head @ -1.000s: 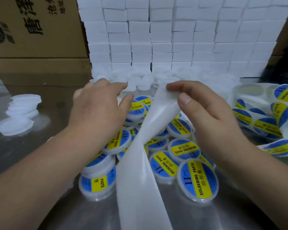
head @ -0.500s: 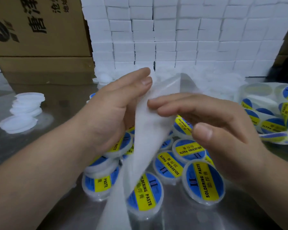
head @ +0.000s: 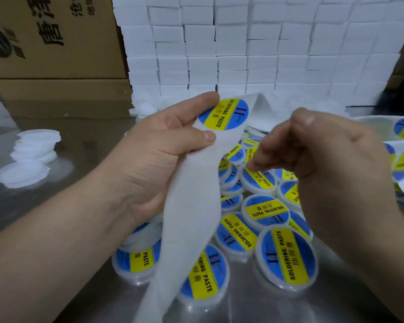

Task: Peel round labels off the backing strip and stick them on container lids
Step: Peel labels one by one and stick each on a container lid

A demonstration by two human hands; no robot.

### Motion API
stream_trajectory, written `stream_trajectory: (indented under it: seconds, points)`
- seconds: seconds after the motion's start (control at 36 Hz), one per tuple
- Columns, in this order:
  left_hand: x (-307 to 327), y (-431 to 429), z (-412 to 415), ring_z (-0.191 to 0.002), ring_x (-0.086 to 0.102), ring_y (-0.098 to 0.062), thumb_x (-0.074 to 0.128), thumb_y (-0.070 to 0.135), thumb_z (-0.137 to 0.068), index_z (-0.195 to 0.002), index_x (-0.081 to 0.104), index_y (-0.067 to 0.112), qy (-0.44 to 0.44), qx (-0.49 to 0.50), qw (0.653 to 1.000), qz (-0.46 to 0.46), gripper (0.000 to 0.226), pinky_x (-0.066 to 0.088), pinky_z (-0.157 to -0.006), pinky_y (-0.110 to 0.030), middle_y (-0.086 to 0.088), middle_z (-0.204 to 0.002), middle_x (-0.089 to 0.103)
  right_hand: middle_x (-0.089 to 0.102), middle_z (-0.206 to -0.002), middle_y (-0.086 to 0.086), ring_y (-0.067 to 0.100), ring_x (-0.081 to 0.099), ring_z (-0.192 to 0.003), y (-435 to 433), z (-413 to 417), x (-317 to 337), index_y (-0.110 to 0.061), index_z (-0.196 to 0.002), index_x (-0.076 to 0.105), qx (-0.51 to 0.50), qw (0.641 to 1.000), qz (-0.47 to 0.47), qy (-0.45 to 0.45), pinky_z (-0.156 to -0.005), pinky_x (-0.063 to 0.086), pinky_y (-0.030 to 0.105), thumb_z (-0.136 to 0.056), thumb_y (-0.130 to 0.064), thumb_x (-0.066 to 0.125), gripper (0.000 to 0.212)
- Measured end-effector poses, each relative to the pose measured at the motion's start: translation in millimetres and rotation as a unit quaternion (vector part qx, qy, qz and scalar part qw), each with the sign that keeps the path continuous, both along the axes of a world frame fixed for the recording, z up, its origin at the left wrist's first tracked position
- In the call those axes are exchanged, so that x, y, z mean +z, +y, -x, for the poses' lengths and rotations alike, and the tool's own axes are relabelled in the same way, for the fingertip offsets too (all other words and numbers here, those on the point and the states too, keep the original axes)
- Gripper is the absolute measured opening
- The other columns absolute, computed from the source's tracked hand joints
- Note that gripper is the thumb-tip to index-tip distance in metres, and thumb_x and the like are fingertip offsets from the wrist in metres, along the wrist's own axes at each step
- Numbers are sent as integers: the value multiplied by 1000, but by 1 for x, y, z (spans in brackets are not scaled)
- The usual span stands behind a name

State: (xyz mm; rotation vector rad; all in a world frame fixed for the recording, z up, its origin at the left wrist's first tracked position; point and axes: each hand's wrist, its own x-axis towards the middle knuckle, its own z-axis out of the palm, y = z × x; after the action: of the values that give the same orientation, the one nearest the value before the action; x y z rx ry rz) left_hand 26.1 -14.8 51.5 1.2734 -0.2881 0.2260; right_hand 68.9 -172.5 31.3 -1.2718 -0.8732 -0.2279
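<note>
Head view: the left hand [head: 163,155] grasps a white backing strip [head: 191,206], thumb and fingers curled round it, raised above a pile of labelled lids [head: 286,257] on a metal table [head: 91,145]. 1 round label [head: 224,114], blue and yellow, sits on the strip just beside the left fingertips. The right hand [head: 324,155] is blurred, fingers curled, near the strip; whether it holds anything cannot be told. Plain white lids [head: 33,155] lie at far left. Stacked white boxes [head: 243,54] and a cardboard box [head: 56,43] stand behind.
</note>
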Motion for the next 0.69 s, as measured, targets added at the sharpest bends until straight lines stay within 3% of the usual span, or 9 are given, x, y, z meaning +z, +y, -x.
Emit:
stream_trajectory:
  seconds: [0.08, 0.17, 0.22, 0.28, 0.33, 0.42, 0.53, 0.64, 0.69]
  points:
    - [-1, 0, 1, -92, 66, -21, 59, -8, -61, -108, 62, 20, -5, -9, 1000, -22, 55, 50, -82, -34, 6, -103, 71, 69, -60, 0, 15, 68, -61, 3, -4, -1, -20, -57, 69, -68, 994, 49, 64, -66, 56, 27, -79, -41, 46, 37]
    - [-2, -1, 2, -92, 69, -19, 50, -4, -66, -113, 58, 20, -10, -37, 999, -11, 53, 54, -80, -29, 4, -108, 70, 71, -81, 10, 23, 67, -78, 6, -1, -3, -13, -80, 67, -84, 986, 132, 50, -82, 52, 46, -76, -52, 47, 44]
    - [-3, -4, 3, -95, 68, -15, 51, -3, -65, -116, 56, 21, -23, -28, 999, -39, 57, 54, -80, -27, 6, -112, 68, 68, -78, 9, 25, 64, -73, 6, 3, -1, -14, -81, 65, -62, 987, 144, 29, -75, 54, 41, -76, -47, 53, 36]
    - [-6, -5, 4, -100, 65, -10, 53, -3, -67, -121, 52, 23, -38, -17, 995, -86, 60, 54, -79, -25, 10, -118, 64, 71, -81, -10, 7, 66, -78, 6, 6, -1, -28, -82, 68, -32, 991, 131, 12, -73, 53, 24, -79, -31, 57, 13]
    - [-10, -7, 4, -98, 66, -10, 54, -1, -69, -126, 48, 29, -48, -8, 987, -153, 64, 54, -78, -28, 15, -118, 64, 71, -91, -15, 3, 66, -89, 7, 5, -1, -31, -91, 65, -30, 993, 117, 2, -78, 51, 23, -78, -20, 56, 20]
    - [-14, -9, 4, -84, 68, -7, 56, 4, -69, -117, 49, 40, -56, 31, 976, -210, 60, 53, -74, -23, 26, -109, 64, 69, -84, -14, 0, 63, -79, 8, 2, -2, -29, -90, 63, -71, 995, 67, 7, -66, 48, 15, -78, -12, 52, 24]
    - [-9, -7, 3, -89, 67, -3, 60, 19, -67, -102, 56, 44, -69, 118, 965, -225, 43, 53, -78, -20, 28, -116, 58, 66, -77, -10, 4, 60, -74, 5, -4, 0, -27, -82, 62, -143, 989, -14, 21, -67, 51, 20, -81, -2, 49, 28]
    - [4, 0, -9, -84, 68, -7, 63, 13, -79, -90, 63, 33, -32, 222, 963, -150, 23, 53, -72, -25, 15, -99, 68, 68, -79, 6, 30, 64, -80, 3, -5, 0, -26, -76, 64, -149, 986, -54, 59, -71, 55, 41, -77, 0, 45, 32]
    - [12, 2, -19, -77, 67, -5, 54, 9, -88, -87, 62, 29, -12, 249, 956, -156, 22, 53, -66, -21, 13, -92, 68, 65, -69, 1, 20, 59, -63, 2, -5, 1, -22, -74, 62, -148, 985, -56, 63, -57, 52, 28, -77, 8, 42, 36]
